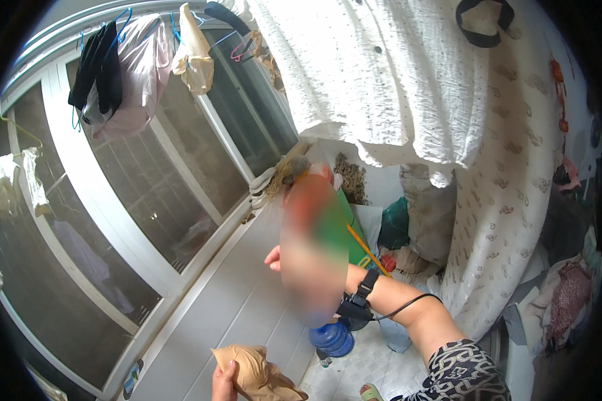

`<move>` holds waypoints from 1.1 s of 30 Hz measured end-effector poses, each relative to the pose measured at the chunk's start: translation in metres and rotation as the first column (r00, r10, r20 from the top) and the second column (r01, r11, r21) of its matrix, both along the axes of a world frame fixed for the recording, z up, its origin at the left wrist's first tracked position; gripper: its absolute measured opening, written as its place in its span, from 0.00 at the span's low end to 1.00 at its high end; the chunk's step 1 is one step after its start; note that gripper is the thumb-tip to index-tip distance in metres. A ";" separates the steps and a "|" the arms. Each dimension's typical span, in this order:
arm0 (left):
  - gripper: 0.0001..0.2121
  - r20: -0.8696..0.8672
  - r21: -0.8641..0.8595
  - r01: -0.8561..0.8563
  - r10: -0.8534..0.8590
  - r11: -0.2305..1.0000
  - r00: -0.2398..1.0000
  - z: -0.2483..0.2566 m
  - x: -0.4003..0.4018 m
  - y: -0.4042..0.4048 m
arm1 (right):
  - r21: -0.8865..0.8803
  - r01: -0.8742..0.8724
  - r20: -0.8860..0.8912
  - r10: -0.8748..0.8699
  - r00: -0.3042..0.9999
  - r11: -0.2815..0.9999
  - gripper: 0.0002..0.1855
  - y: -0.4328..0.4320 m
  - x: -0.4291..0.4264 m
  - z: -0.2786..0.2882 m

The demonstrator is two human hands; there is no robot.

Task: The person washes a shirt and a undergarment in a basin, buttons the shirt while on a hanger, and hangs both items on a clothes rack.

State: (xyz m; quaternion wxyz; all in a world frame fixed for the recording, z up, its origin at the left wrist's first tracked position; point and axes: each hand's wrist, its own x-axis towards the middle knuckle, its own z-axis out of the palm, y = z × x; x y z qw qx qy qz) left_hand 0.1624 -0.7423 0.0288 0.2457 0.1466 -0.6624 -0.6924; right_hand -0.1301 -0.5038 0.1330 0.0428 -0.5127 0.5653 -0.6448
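Observation:
Low in the view, my left hand [224,382] grips a crumpled beige garment [258,371], thumb on its upper face. The cloth hangs to the right of the hand, near the light wall panels. My right arm reaches in from the lower right, with a black strap and a small cabled device [357,303] at the wrist. Only the curled fingertips of my right hand [273,259] show, close to the wall below the window sill. A blurred patch covers the rest of that hand, so whether it holds anything is hidden.
Clothes [135,75] hang on blue hangers along the window [165,190]. A white dotted cloth [381,70] droops overhead beside a patterned curtain [506,215]. Below stand a blue water jug [332,341], a green container [350,215] and a large sack [428,215]. A yellow stick [366,245] leans there.

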 end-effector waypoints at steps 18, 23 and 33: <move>0.23 0.015 -0.178 -0.068 0.071 0.982 0.997 0.050 -0.090 -0.117 | -0.390 0.264 -0.170 -0.351 0.921 0.882 0.11 -0.029 -0.114 0.269; 0.21 0.007 -0.163 -0.095 0.098 0.982 0.995 0.061 -0.113 -0.117 | -0.429 0.236 -0.194 -0.344 0.919 0.872 0.09 -0.020 -0.139 0.277; 0.21 0.033 -0.203 -0.196 0.207 0.959 0.978 0.090 -0.099 -0.080 | -0.445 0.088 -0.256 -0.221 0.941 0.891 0.10 -0.020 -0.142 0.292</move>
